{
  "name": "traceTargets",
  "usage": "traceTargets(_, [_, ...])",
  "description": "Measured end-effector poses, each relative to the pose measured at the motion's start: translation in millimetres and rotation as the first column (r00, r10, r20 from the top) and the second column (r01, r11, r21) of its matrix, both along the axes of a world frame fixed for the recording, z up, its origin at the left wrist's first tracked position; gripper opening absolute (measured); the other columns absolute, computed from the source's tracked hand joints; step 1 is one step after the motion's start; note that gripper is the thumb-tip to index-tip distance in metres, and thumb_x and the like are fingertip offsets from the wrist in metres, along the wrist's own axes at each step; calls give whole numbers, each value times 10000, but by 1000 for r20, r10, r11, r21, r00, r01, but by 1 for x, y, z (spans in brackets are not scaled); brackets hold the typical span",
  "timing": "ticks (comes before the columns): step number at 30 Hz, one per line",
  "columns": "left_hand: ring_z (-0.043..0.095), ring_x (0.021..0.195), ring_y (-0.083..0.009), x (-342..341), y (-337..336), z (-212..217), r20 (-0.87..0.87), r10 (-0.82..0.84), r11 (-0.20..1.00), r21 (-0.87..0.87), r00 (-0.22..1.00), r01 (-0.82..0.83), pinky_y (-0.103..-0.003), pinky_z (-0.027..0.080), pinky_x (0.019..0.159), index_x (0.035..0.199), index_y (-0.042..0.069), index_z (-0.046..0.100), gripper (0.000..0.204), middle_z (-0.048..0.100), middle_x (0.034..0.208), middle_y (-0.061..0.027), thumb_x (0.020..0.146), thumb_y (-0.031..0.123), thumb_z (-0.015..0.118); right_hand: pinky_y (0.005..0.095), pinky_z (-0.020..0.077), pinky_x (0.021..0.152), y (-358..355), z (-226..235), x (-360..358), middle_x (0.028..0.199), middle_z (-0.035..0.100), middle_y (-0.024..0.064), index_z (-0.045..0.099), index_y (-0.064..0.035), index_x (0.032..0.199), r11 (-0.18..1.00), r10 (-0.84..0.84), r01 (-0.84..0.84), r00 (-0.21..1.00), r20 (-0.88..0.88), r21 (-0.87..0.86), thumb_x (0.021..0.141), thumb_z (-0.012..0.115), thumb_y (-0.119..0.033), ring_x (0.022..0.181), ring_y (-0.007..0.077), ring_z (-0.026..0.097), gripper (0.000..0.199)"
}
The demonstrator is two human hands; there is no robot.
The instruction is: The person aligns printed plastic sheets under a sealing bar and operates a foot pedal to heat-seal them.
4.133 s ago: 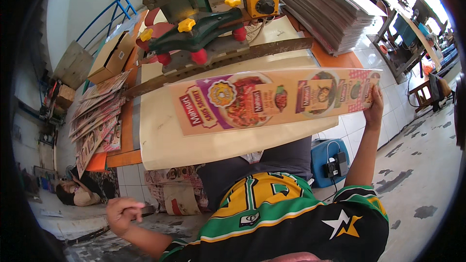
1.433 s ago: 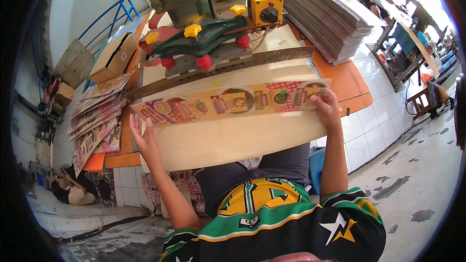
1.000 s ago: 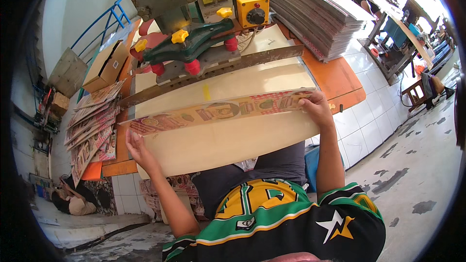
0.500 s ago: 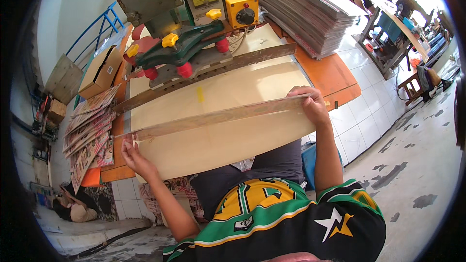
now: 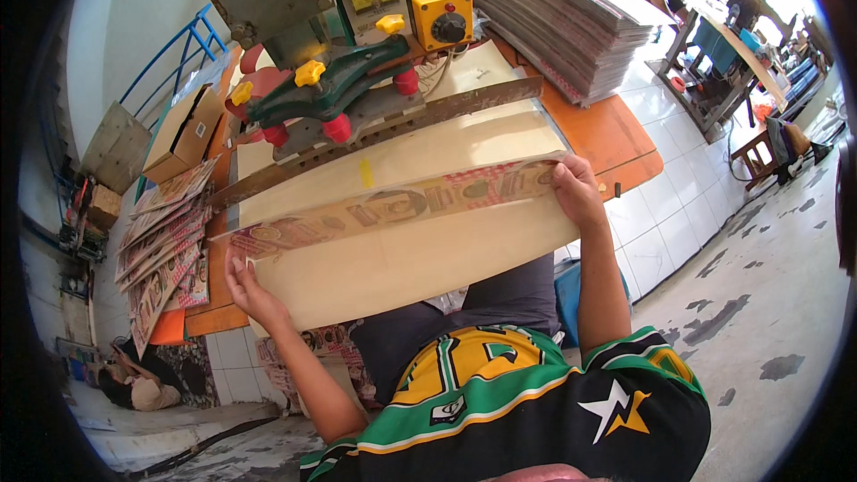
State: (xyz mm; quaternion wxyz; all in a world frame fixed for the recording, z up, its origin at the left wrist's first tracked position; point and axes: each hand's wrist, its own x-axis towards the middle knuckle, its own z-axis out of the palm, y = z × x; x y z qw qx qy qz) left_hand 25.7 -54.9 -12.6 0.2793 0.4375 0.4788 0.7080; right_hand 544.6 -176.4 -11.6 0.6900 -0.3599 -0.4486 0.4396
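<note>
The right hand (image 5: 579, 192) pinches one end of the printed strip (image 5: 393, 205); the left hand (image 5: 253, 293) meets the other end, but I cannot tell whether it grips. The strip spans the cream sheet (image 5: 420, 268) on the worktop (image 5: 614, 141).

The left forearm (image 5: 314, 375) slants outward; the right forearm (image 5: 609, 290) stands nearly upright. The right hand (image 5: 580, 192) pinches, thumb foremost; the left hand (image 5: 254, 295) (the lower one) curls loosely.

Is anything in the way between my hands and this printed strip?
Nothing visible. The right hand grips the printed strip by its right end, and the left hand is at its left end, with no object seen between.
</note>
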Motion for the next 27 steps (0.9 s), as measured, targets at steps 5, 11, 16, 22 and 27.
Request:
traceTargets(5, [534,1259,-176,1,0,0,31,-8,1000,16,999,8,-328,397,1091,1374,-12,545,438,580,1360,-126,1058,290,557,284,485,892,2,-7,5,1072,709,58,670,57,1168,994,-39,52,990,135,-94,1003,647,-250,983,118,631,350])
traceTargets(11, [584,1146,-147,2,-1,-1,45,-27,999,23,999,26,-292,461,1006,1346,-22,564,395,620,1286,-108,1036,220,602,249,498,822,4,4,-7,981,678,12,667,39,1157,996,-74,71,996,-47,-49,1035,606,-275,889,79,610,343])
traceTargets(16, [595,1133,-162,-3,-1,-5,19,-69,998,16,997,69,-318,474,997,1336,-5,584,366,624,1294,-101,1026,185,617,291,565,843,6,-6,8,1044,689,65,626,56,1193,993,-101,99,994,-29,-71,1060,538,-235,940,120,665,331])
traceTargets(22, [617,1055,-130,-6,2,-8,-12,-64,998,18,998,64,-277,506,929,1335,-45,574,379,650,1217,-95,1019,159,623,269,556,823,3,0,3,1068,698,82,617,58,1212,996,-76,70,992,-97,-56,1074,514,-297,926,112,668,395])
traceTargets(27, [621,1034,-126,-4,2,-9,-13,-58,998,-3,998,58,-269,512,911,1332,-54,571,378,656,1197,-98,1017,149,623,298,588,844,2,-2,5,1133,705,131,586,68,1262,998,-47,41,983,-179,-39,1088,475,-299,976,155,703,421])
